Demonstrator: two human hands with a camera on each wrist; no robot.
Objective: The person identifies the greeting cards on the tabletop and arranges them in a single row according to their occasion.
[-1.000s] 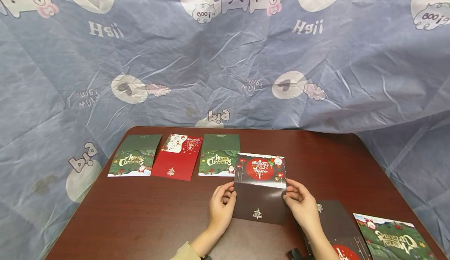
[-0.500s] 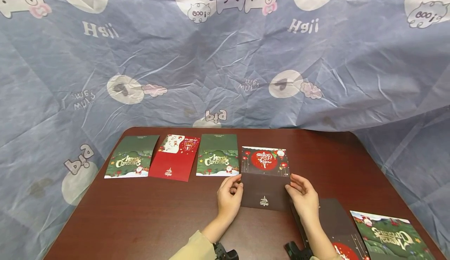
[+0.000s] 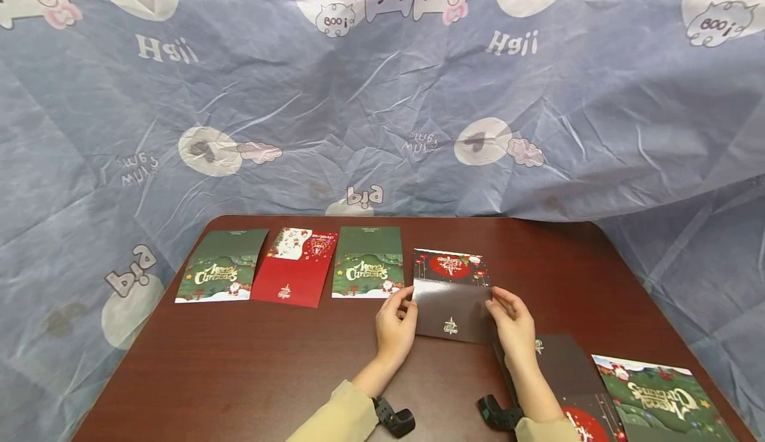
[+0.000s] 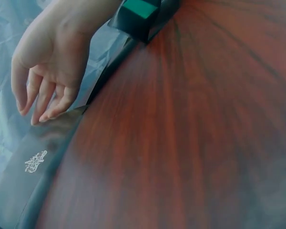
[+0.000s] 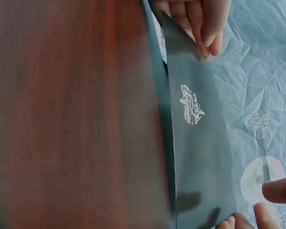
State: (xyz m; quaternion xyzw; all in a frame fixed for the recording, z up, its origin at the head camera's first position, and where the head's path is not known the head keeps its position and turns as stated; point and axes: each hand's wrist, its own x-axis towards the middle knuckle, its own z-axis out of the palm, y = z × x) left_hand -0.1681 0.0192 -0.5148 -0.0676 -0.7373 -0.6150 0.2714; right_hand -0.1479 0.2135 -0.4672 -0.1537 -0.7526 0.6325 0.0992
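Black card [image 3: 449, 304] between left grip [image 3: 396, 326] and right grip [image 3: 515, 326]

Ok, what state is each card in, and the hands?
Held dark card: unfolded
Left hand: gripping its left edge
Right hand: gripping its right edge
Left green card: unfolded, laid out
Red card: unfolded, laid out
Middle green card: unfolded, laid out
Right dark card: unfolded, partly hidden
Right green card: unfolded, cut off by frame
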